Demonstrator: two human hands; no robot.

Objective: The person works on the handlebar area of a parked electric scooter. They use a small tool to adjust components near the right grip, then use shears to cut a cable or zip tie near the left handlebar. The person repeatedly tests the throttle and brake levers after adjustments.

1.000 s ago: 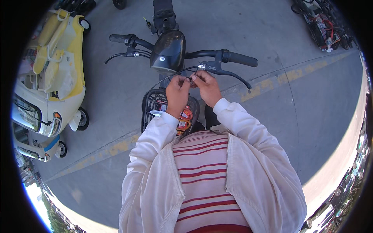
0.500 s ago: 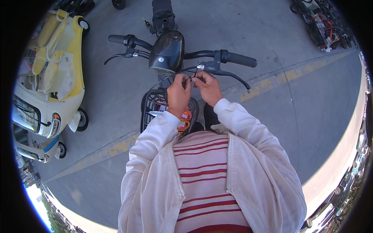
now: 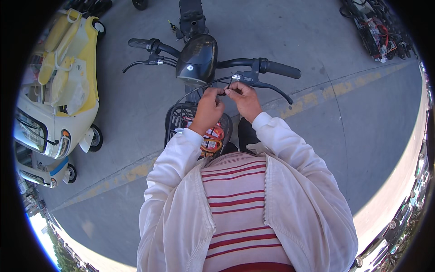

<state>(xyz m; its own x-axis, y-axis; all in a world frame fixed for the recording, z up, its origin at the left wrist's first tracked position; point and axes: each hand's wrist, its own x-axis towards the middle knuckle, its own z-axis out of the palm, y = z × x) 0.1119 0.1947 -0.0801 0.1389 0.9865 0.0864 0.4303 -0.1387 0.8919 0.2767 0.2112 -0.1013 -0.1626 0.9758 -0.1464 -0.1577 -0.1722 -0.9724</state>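
Both of my hands are in front of a bike's handlebar, at the lever on its right side. The fingers of my left hand are pinched on a thin black cable, close to its end of the pinch by my other hand. My right hand grips the same cable just below the silver adjuster of the black brake lever. Fingers cover most of the held piece. A longer black cable arcs leftward from the lever, past the dark headlight housing.
Below my left hand is a black basket holding red and orange items. The left grip has its own lever. A yellow and white small vehicle stands at left. Dark parts with red wires lie far right on grey concrete.
My left hand has tilted and its wrist shifted slightly left, uncovering more of the basket's contents. The handlebar sits slightly further right. Both hands keep their pinch.
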